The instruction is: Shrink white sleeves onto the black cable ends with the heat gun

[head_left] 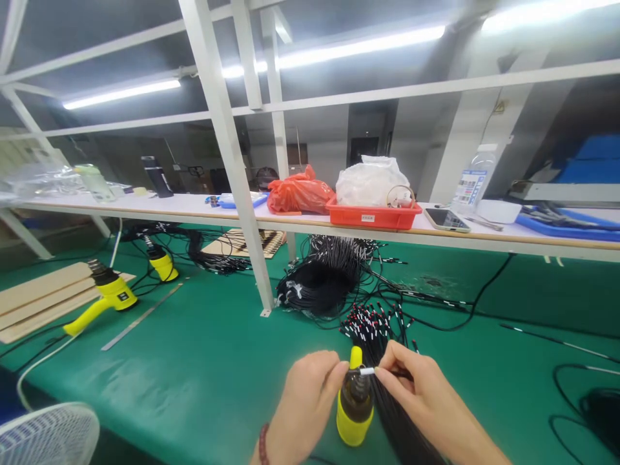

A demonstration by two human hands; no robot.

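Note:
Between my two hands a thin black cable (356, 372) with a white sleeve (367, 371) is stretched level. My left hand (312, 387) pinches its left part between thumb and fingers. At the sleeve's right end, my right hand (411, 381) is closed on the cable too. Just under the sleeve stands a yellow heat gun (355, 423), its dark nozzle pointing up. Whether sleeve and nozzle touch, I cannot tell. Beside the heat gun lies a bundle of black cables (387, 394), with red and white marked ends fanned out behind my hands.
Another coil of black cables (317, 284) lies behind, by a white frame post (242, 194). More yellow heat guns (119, 294) and a steel ruler (143, 316) are at left. On the shelf above sit a red tray (375, 215), a phone (446, 219) and a bottle (475, 181).

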